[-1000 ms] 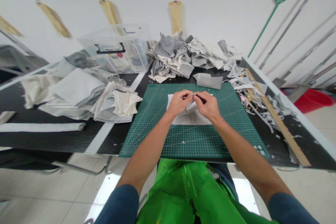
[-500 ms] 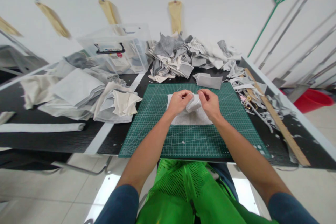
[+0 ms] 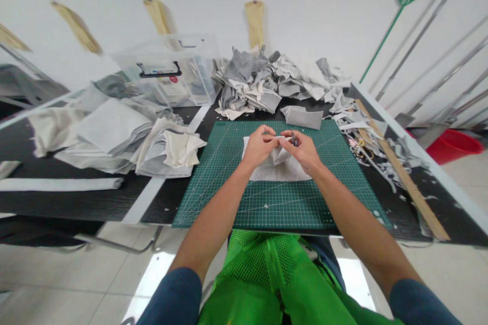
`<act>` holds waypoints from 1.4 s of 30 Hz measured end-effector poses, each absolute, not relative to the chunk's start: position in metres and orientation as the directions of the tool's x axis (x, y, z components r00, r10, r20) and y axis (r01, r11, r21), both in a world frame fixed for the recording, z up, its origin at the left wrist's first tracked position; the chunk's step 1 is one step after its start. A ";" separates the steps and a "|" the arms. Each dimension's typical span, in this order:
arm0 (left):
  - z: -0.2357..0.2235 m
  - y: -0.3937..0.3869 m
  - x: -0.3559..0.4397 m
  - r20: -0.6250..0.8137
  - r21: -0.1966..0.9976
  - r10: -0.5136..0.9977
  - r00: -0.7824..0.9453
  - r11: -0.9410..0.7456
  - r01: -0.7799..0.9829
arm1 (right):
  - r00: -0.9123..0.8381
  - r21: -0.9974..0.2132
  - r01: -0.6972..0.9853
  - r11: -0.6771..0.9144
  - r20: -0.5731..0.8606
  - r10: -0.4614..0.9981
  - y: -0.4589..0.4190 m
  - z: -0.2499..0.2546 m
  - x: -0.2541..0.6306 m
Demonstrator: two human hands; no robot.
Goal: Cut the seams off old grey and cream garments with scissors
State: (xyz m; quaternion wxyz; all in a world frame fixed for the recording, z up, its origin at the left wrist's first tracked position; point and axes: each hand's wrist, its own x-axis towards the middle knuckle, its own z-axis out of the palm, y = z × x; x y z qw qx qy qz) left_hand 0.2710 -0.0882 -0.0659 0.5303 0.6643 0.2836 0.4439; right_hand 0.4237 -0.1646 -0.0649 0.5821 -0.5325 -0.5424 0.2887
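Observation:
A pale grey piece of cloth (image 3: 280, 168) lies on the green cutting mat (image 3: 274, 198), its far edge lifted off the mat. My left hand (image 3: 260, 146) pinches that raised edge between thumb and fingers. My right hand (image 3: 303, 150) is closed just to the right of it, holding the same edge together with a small dark tool (image 3: 293, 138) whose kind I cannot make out. The two hands sit nearly fingertip to fingertip over the mat's far middle.
A heap of grey and white fabric scraps (image 3: 267, 84) lies behind the mat, with a folded grey piece (image 3: 303, 117) nearer. Folded cloths (image 3: 114, 137) and a clear plastic box (image 3: 168, 71) stand to the left. A wooden ruler (image 3: 400, 172) and strips lie right, a red bucket (image 3: 453, 144) beyond.
The hands shifted slightly along the cloth's raised edge. The bunched fold seen half a second ago has been pulled flatter between the fingertips, and the dark tool shows again in the right hand.

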 end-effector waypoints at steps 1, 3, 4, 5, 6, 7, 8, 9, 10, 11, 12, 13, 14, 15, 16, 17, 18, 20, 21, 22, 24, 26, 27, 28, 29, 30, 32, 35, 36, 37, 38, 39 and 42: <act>-0.067 -0.086 0.270 0.285 0.958 0.848 0.448 -0.265 -0.107 | 0.198 -0.933 0.252 0.257 0.310 0.930 -0.165 -0.065 0.424; -0.069 -0.082 0.269 0.300 0.954 0.846 0.441 -0.256 -0.157 | 0.115 -0.925 0.293 0.244 0.287 0.951 -0.165 -0.066 0.426; -0.069 -0.079 0.269 0.313 0.949 0.847 0.431 -0.256 -0.186 | 0.085 -0.922 0.304 0.240 0.277 0.957 -0.164 -0.068 0.427; -0.070 -0.077 0.268 0.324 0.943 0.849 0.418 -0.255 -0.212 | 0.064 -0.923 0.306 0.233 0.265 0.962 -0.163 -0.069 0.429; -0.071 -0.074 0.267 0.330 0.939 0.854 0.403 -0.252 -0.233 | 0.052 -0.926 0.303 0.224 0.251 0.967 -0.162 -0.070 0.432; -0.071 -0.071 0.265 0.328 0.937 0.862 0.387 -0.246 -0.248 | 0.054 -0.929 0.301 0.215 0.242 0.969 -0.161 -0.071 0.435; -0.070 -0.068 0.263 0.322 0.937 0.874 0.365 -0.238 -0.257 | 0.065 -0.929 0.304 0.209 0.239 0.969 -0.160 -0.071 0.438; -0.070 -0.065 0.261 0.315 0.937 0.887 0.337 -0.234 -0.260 | 0.078 -0.925 0.318 0.207 0.243 0.967 -0.160 -0.070 0.441; -0.069 -0.061 0.259 0.312 0.937 0.900 0.305 -0.237 -0.257 | 0.083 -0.914 0.350 0.206 0.250 0.965 -0.159 -0.070 0.444; -0.069 -0.058 0.257 0.314 0.936 0.910 0.272 -0.248 -0.251 | 0.075 -0.893 0.399 0.207 0.257 0.963 -0.159 -0.069 0.447; -0.069 -0.055 0.255 0.320 0.934 0.916 0.242 -0.262 -0.242 | 0.052 -0.863 0.460 0.209 0.262 0.964 -0.158 -0.069 0.450; -0.068 -0.052 0.253 0.326 0.932 0.920 0.216 -0.275 -0.235 | 0.018 -0.820 0.531 0.213 0.263 0.965 -0.158 -0.069 0.452; -0.068 -0.049 0.251 0.332 0.930 0.922 0.198 -0.285 -0.231 | -0.015 -0.766 0.605 0.217 0.262 0.965 -0.157 -0.071 0.454; -0.069 -0.046 0.250 0.335 0.928 0.924 0.182 -0.291 -0.231 | -0.038 -0.707 0.673 0.219 0.262 0.964 -0.156 -0.073 0.455; -0.069 -0.044 0.248 0.336 0.927 0.927 0.169 -0.293 -0.235 | -0.049 -0.647 0.731 0.218 0.268 0.962 -0.154 -0.075 0.456; -0.069 -0.041 0.246 0.335 0.925 0.929 0.157 -0.292 -0.242 | -0.048 -0.592 0.777 0.214 0.284 0.958 -0.153 -0.078 0.457; -0.069 -0.039 0.244 0.333 0.923 0.932 0.143 -0.292 -0.252 | -0.038 -0.543 0.813 0.210 0.310 0.950 -0.151 -0.080 0.458; -0.069 -0.034 0.240 0.334 0.915 0.936 0.111 -0.294 -0.276 | -0.001 -0.484 0.851 0.205 0.389 0.921 -0.147 -0.085 0.460; -0.069 -0.032 0.237 0.332 0.911 0.939 0.095 -0.293 -0.290 | 0.024 -0.476 0.855 0.205 0.432 0.902 -0.146 -0.086 0.462; -0.068 -0.029 0.235 0.326 0.909 0.942 0.085 -0.287 -0.302 | 0.056 -0.483 0.852 0.203 0.468 0.882 -0.145 -0.086 0.463; -0.069 -0.024 0.230 0.311 0.907 0.948 0.070 -0.275 -0.318 | 0.128 -0.532 0.827 0.183 0.494 0.860 -0.144 -0.087 0.465; -0.070 -0.020 0.226 0.312 0.906 0.949 0.043 -0.284 -0.315 | 0.200 -0.584 0.802 0.126 0.462 0.864 -0.144 -0.088 0.468; -0.071 -0.019 0.225 0.321 0.904 0.947 0.024 -0.299 -0.306 | 0.241 -0.598 0.797 0.084 0.441 0.865 -0.144 -0.090 0.470; -0.073 -0.017 0.225 0.331 0.903 0.944 0.005 -0.315 -0.293 | 0.282 -0.602 0.798 0.034 0.422 0.862 -0.143 -0.092 0.473; -0.074 -0.016 0.224 0.338 0.903 0.941 -0.011 -0.327 -0.278 | 0.323 -0.595 0.804 -0.024 0.402 0.857 -0.143 -0.095 0.475; -0.076 -0.015 0.224 0.339 0.906 0.941 -0.022 -0.333 -0.261 | 0.365 -0.580 0.810 -0.088 0.379 0.851 -0.142 -0.098 0.478; -0.078 -0.014 0.224 0.336 0.913 0.941 -0.035 -0.335 -0.233 | 0.433 -0.543 0.813 -0.211 0.321 0.842 -0.140 -0.104 0.484; -0.078 -0.015 0.225 0.369 0.901 0.929 -0.035 -0.367 -0.230 | 0.485 -0.502 0.804 -0.319 0.244 0.839 -0.137 -0.110 0.488; -0.078 -0.016 0.226 0.388 0.892 0.921 -0.029 -0.383 -0.240 | 0.488 -0.494 0.805 -0.329 0.235 0.841 -0.135 -0.111 0.488; -0.077 -0.017 0.226 0.403 0.884 0.915 -0.020 -0.395 -0.251 | 0.480 -0.488 0.810 -0.325 0.233 0.846 -0.134 -0.112 0.486; -0.076 -0.018 0.227 0.411 0.878 0.912 -0.009 -0.398 -0.264 | 0.463 -0.483 0.819 -0.310 0.239 0.853 -0.133 -0.114 0.485; -0.074 -0.019 0.228 0.410 0.877 0.912 0.003 -0.394 -0.277 | 0.439 -0.478 0.831 -0.285 0.249 0.863 -0.133 -0.115 0.482; -0.072 -0.022 0.231 0.378 0.886 0.925 0.042 -0.349 -0.305 | 0.378 -0.491 0.844 -0.215 0.260 0.888 -0.131 -0.119 0.477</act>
